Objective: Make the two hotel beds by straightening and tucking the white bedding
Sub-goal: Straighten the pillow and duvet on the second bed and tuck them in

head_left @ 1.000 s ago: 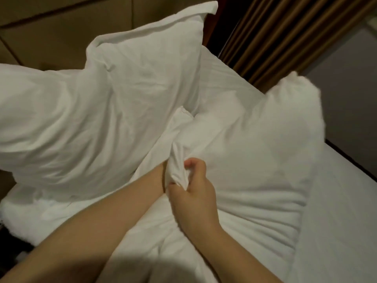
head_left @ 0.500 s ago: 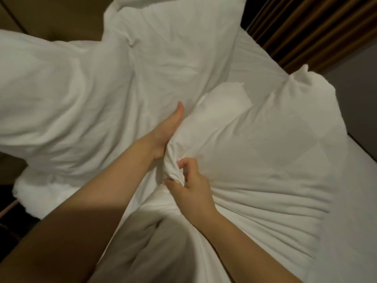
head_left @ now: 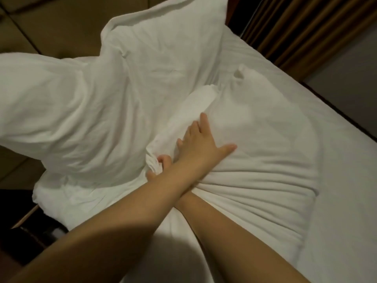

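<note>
Left hand (head_left: 201,147) lies flat on the near pillow (head_left: 265,152), fingers straight and spread, thumb out to the right. It presses the fabric and holds nothing. Left forearm crosses over the right forearm.

Right hand (head_left: 163,162) is mostly hidden under the left wrist. The fingertips that show are curled round a bunched wad of pillowcase (head_left: 153,160) at the pillow's left end. It looks like a pinch grip, but most of the hand is out of sight. A loose flap (head_left: 193,111) of the case runs up from the wad, just beside the left fingers. Creases fan out across the pillow from where the arms cross.

Near pillow lies on the white sheet (head_left: 338,180), touching 2 more white pillows: 1 far left (head_left: 51,119), 1 behind (head_left: 163,58), both in front of the tan headboard panel (head_left: 53,27). Brown curtain (head_left: 295,27) top right.
</note>
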### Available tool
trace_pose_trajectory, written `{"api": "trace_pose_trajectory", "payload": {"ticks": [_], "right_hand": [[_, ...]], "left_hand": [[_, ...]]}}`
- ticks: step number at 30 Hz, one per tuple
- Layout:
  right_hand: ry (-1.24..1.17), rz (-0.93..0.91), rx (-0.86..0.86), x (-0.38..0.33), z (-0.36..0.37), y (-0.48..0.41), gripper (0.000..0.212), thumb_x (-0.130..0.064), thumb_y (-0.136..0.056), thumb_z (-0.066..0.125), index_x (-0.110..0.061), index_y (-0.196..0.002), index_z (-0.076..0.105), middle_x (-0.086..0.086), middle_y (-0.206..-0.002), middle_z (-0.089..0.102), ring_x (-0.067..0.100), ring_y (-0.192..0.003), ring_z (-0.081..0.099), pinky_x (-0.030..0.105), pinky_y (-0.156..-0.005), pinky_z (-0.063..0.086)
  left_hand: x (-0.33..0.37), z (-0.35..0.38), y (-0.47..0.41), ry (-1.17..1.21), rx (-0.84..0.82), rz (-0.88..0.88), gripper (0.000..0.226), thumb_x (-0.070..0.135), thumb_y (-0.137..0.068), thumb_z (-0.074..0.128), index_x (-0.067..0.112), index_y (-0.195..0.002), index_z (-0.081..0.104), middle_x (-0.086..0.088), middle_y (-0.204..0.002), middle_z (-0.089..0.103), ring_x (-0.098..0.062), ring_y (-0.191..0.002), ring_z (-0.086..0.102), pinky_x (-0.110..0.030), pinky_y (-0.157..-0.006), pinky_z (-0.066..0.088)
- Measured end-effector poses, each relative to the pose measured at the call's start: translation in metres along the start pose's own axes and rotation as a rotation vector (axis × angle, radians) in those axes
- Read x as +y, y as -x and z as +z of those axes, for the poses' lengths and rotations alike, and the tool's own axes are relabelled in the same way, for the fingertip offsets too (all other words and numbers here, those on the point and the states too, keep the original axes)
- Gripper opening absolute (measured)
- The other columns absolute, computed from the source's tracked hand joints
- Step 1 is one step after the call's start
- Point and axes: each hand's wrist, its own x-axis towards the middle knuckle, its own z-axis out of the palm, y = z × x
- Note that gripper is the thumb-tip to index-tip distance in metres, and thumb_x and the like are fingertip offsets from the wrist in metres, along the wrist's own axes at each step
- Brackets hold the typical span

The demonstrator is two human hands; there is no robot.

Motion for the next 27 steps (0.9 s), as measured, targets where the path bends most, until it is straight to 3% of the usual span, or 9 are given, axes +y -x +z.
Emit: {"api": "trace_pose_trajectory", "payload": {"ticks": [2, 4, 9, 13, 16, 20, 24, 25, 27], "right_hand": [[0.090, -0.042, 0.039, 0.008, 0.002, 0.006, 0.064, -0.039, -0.100, 0.046, -0.022, -0.152, 0.013, 0.003, -0.153, 0.018, 0.020, -0.140, 0.015, 0.021, -0.104, 0.005], [0.045, -0.163, 0.104, 0.015, 0.003, 0.020, 0.057, -0.030, -0.100, 0.047, -0.017, -0.150, 0.023, 0.008, -0.152, 0.028, 0.028, -0.140, 0.024, 0.031, -0.116, 0.011], [-0.038, -0.384, 0.285, 0.038, -0.025, 0.089, 0.044, -0.010, -0.086, 0.037, 0.003, -0.123, 0.058, 0.021, -0.127, 0.058, 0.032, -0.117, 0.052, 0.028, -0.103, 0.035], [0.296, -0.632, 0.404, 0.071, -0.065, 0.129, 0.047, -0.015, -0.081, 0.041, 0.000, -0.121, 0.061, 0.017, -0.128, 0.059, 0.028, -0.120, 0.050, 0.032, -0.105, 0.035], [0.527, -0.762, 0.582, 0.104, -0.111, 0.144, 0.038, -0.022, -0.087, 0.051, -0.011, -0.120, 0.064, 0.006, -0.125, 0.063, 0.026, -0.115, 0.057, 0.036, -0.097, 0.042], [0.855, -0.654, 0.744, 0.125, -0.189, 0.144, 0.053, -0.044, -0.090, 0.040, -0.020, -0.135, 0.053, 0.007, -0.139, 0.053, 0.024, -0.127, 0.048, 0.043, -0.104, 0.022], [1.013, -0.485, 0.571, 0.094, -0.237, 0.121, 0.066, -0.061, -0.093, 0.019, -0.026, -0.146, 0.035, 0.000, -0.152, 0.036, 0.021, -0.142, 0.026, 0.046, -0.115, -0.001], [1.019, -0.508, 0.560, 0.084, -0.239, 0.112, 0.064, -0.061, -0.094, 0.018, -0.025, -0.138, 0.046, 0.002, -0.143, 0.047, 0.022, -0.135, 0.036, 0.045, -0.114, 0.004], [1.010, -0.622, 0.587, 0.070, -0.241, 0.095, 0.065, -0.058, -0.092, 0.015, -0.020, -0.098, 0.067, 0.007, -0.102, 0.068, 0.026, -0.097, 0.056, 0.041, -0.095, 0.024]], "left_hand": [[0.002, 0.007, -0.001, 0.078, 0.122, -0.005, 0.101, 0.066, -0.078, 0.057, 0.023, -0.151, 0.002, -0.009, -0.151, 0.025, -0.029, -0.137, 0.028, -0.052, -0.111, 0.023], [-0.003, 0.008, 0.005, 0.073, 0.168, 0.014, 0.092, 0.066, -0.079, 0.056, 0.023, -0.149, 0.014, -0.010, -0.146, 0.032, -0.030, -0.132, 0.034, -0.050, -0.109, 0.028], [-0.001, 0.014, 0.046, 0.012, 0.276, 0.045, 0.066, 0.053, -0.095, 0.040, 0.014, -0.147, 0.027, -0.013, -0.146, 0.036, -0.028, -0.132, 0.036, -0.039, -0.109, 0.029], [0.020, 0.033, 0.104, -0.217, 0.466, 0.140, 0.062, 0.051, -0.094, 0.036, 0.017, -0.146, 0.029, -0.010, -0.146, 0.038, -0.027, -0.131, 0.037, -0.046, -0.109, 0.027], [0.030, 0.055, 0.146, -0.427, 0.512, 0.017, 0.064, 0.055, -0.094, 0.031, 0.023, -0.148, 0.021, -0.009, -0.148, 0.033, -0.029, -0.131, 0.036, -0.048, -0.109, 0.027], [0.021, 0.076, 0.176, -0.510, 0.424, -0.217, 0.076, 0.068, -0.089, 0.027, 0.024, -0.150, 0.011, -0.012, -0.145, 0.038, -0.028, -0.133, 0.035, -0.046, -0.111, 0.020], [0.020, 0.064, 0.182, -0.411, 0.479, -0.316, 0.068, 0.065, -0.088, 0.041, 0.014, -0.132, 0.036, -0.007, -0.110, 0.064, -0.027, -0.101, 0.058, -0.038, -0.085, 0.036], [0.022, 0.060, 0.185, -0.368, 0.516, -0.276, 0.057, 0.062, -0.089, 0.044, 0.012, -0.118, 0.045, -0.007, -0.098, 0.067, -0.028, -0.090, 0.061, -0.035, -0.075, 0.037], [0.027, 0.056, 0.195, -0.297, 0.683, -0.081, 0.041, 0.055, -0.091, 0.044, 0.015, -0.087, 0.049, -0.005, -0.071, 0.064, -0.027, -0.066, 0.061, -0.030, -0.055, 0.036]]}}
